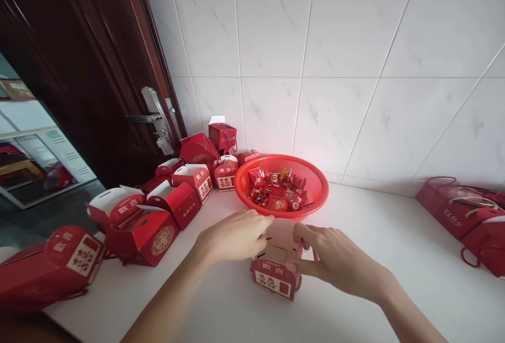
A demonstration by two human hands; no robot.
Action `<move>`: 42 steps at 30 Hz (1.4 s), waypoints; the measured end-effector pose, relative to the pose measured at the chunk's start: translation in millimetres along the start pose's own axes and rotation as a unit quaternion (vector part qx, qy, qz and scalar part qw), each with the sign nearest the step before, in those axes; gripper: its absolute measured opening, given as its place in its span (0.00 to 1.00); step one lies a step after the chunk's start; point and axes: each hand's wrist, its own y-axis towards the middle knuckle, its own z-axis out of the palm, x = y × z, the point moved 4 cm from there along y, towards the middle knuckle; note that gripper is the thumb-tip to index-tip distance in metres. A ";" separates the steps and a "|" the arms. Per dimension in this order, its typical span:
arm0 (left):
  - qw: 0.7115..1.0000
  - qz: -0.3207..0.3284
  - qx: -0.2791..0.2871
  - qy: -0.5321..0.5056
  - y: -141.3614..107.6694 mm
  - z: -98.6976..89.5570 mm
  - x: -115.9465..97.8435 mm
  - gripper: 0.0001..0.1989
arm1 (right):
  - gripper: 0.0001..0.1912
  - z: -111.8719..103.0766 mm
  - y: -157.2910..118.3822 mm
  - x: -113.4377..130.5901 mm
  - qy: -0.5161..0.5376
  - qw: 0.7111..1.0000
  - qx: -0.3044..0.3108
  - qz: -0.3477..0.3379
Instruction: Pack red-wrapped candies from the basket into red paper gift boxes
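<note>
A small red box with white lettering stands on the white table, its top open and its pale inside showing. My left hand is at the box's upper left edge, fingers bent together against it. On the other side, my right hand pinches the right side panel between thumb and fingers. Just behind the box is a red plastic basket holding wrapped candies.
Several red boxes crowd the table's left side, some with open tops. More red boxes with cord handles lie at the right. A tiled wall rises behind; a dark door with a metal handle is at the left.
</note>
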 end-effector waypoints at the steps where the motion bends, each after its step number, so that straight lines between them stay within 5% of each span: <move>1: 1.000 -0.005 -0.002 0.007 -0.1 0.0 1.5 0.11 | 0.14 -1.3 -1.5 -1.6 -0.001 1.000 0.003 0.006; 8: 1.000 -0.023 -0.010 0.003 -6.9 3.0 2.9 0.08 | 0.09 -4.7 -4.9 -10.7 -0.001 0.999 0.020 0.045; 14: 0.999 -0.030 -0.014 -0.031 -11.5 2.9 1.8 0.17 | 0.31 -4.4 -8.9 -12.3 0.031 0.995 0.051 0.079; 23: 0.999 -0.047 0.014 -0.004 -8.8 -4.7 14.8 0.27 | 0.39 -0.7 4.3 -27.1 0.117 0.986 0.093 0.070; 28: 0.997 -0.070 0.021 0.016 -10.8 -7.7 21.0 0.26 | 0.49 2.0 7.8 -28.8 0.052 0.989 0.103 0.088; 37: 0.999 -0.038 0.000 -0.036 -9.0 -3.6 18.4 0.17 | 0.47 -0.5 6.6 -20.7 0.087 0.993 0.084 0.004; 42: 0.999 -0.014 -0.005 -0.040 -12.2 -10.5 10.9 0.11 | 0.27 -16.8 8.2 -22.8 0.155 0.987 0.001 -0.040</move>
